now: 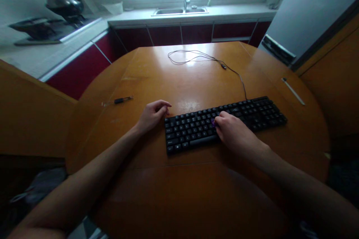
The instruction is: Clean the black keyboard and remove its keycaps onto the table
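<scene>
Found keyboard (200, 123) toward 3 o'clock of table (182, 186) centre with handling under way at mid-keys, could not judge amount done or left; noted right hand (234, 130) pinched narrow on purple piece (213, 122), left hand (153, 114) loosely curled just off keyboard's 10 o'clock corner, contents not tellable.

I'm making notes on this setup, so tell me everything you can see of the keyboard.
The keyboard is long, black and plastic-looking, with pale-marked keys, a wide spacebar and a number pad. It lies flat, keys up, on the table, slightly slanted, its right end farther from the person. A thin dark cable leaves its back edge. The right hand, pinching a small purple thing, covers some middle keys. The left hand is beside its left end; contact is unclear.
</scene>
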The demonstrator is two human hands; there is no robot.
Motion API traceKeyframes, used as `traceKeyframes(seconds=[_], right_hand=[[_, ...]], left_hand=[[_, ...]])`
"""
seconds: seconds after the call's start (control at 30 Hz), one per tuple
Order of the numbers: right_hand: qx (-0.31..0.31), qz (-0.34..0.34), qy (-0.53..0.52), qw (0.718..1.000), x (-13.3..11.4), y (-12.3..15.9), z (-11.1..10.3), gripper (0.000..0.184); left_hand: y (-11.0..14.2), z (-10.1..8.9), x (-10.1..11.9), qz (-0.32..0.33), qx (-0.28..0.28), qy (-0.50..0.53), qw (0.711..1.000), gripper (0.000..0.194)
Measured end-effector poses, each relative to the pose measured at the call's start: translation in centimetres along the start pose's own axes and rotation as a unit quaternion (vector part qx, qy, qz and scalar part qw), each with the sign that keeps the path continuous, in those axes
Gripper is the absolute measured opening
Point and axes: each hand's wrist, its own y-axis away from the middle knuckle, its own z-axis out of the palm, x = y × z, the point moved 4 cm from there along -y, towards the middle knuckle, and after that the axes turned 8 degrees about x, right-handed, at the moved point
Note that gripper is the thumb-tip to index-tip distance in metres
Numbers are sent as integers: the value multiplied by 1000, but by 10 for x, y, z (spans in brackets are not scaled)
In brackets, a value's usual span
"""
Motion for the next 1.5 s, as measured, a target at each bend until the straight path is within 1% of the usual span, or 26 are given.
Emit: traceKeyframes(seconds=[0.2,0.37,0.53,0.6,0.67,0.73,0.8,1.0,1.13,1.27,1.37,1.5], right_hand=[[5,2,-10,1000,3,-1,3,17],[-2,-14,-15,1000,-4,3,0,17],[-15,-24,-74,997,-8,4,-5,16],[0,-10,-91,996,-5,1,-8,16],[28,3,-101,994,-1,-3,-11,15],[60,16,-103,993,3,-6,-14,15],[75,25,-95,992,5,-9,-14,15],[44,34,-46,997,9,-10,-4,14],[45,27,-45,998,11,-9,-2,13],[39,26,-45,998,9,-7,-3,17],[21,24,-66,997,2,-4,-4,15],[-14,-2,-126,992,-10,0,-5,16]], left_hand=[[0,0,-1,3,-1,-2,1000,23],[0,0,-2,-1,0,4,1000,24],[1,0,0,3,0,0,1000,23],[1,-1,0,5,3,-3,1000,24],[1,-1,0,4,2,-4,1000,24],[1,-1,0,2,1,-1,1000,24],[1,0,0,0,1,0,1000,23],[0,0,-2,5,-2,3,1000,22],[0,-1,-5,1,-5,1,1000,23],[1,-1,-6,-1,-3,0,1000,23],[1,-1,-4,1,0,0,1000,23],[0,0,-1,-2,0,4,1000,23]])
